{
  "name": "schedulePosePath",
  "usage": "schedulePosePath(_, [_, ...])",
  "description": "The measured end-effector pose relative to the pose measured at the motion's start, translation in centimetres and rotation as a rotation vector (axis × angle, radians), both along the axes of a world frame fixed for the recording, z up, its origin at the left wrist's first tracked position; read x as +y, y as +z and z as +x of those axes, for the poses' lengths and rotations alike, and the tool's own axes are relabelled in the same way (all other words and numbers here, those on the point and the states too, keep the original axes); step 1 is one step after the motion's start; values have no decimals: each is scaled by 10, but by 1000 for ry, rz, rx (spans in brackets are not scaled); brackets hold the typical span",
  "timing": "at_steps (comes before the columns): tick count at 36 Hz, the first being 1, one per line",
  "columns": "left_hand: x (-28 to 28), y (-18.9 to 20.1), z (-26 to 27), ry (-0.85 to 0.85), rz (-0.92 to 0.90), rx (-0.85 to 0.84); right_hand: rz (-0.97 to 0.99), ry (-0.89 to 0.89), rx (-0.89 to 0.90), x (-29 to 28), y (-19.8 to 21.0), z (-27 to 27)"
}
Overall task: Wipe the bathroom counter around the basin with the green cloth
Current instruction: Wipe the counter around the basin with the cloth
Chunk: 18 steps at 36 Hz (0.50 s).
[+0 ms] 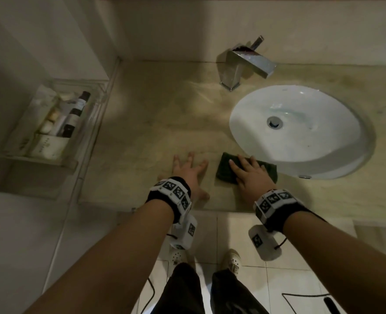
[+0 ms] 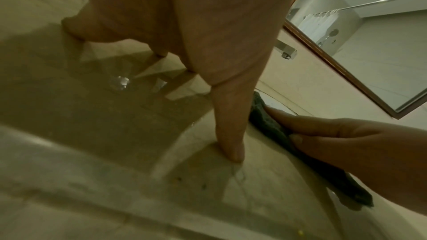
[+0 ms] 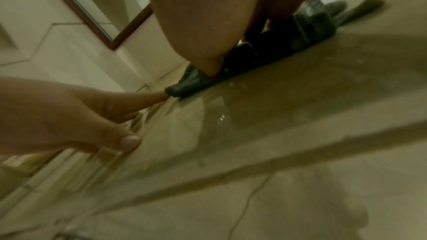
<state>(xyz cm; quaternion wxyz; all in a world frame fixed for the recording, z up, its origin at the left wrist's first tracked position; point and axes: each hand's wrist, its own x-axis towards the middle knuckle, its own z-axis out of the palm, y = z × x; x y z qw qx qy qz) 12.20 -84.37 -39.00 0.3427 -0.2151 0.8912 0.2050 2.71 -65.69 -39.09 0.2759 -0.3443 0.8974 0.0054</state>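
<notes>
Both hands lie flat on the beige counter (image 1: 142,123) near its front edge. Spread and empty, the left hand (image 1: 188,172) presses the bare stone. Just beside it, the right hand (image 1: 251,173) presses straight fingers onto the green cloth (image 1: 225,171), beside the basin (image 1: 301,132) rim. Farther back stands the chrome tap (image 1: 244,64).

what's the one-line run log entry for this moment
stage: wiping near basin front-left rim | right hand: flat on green cloth | left hand: spread on counter, beside cloth
</notes>
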Motion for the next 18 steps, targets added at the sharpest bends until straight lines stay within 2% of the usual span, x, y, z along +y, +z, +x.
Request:
schedulePosePath(10, [0,-2,0,9,-10,2,-14,73,-38,20,7,52])
schedulePosePath(18, [24,7,-10,2,-34,39,-15,135,-14,39,6,40])
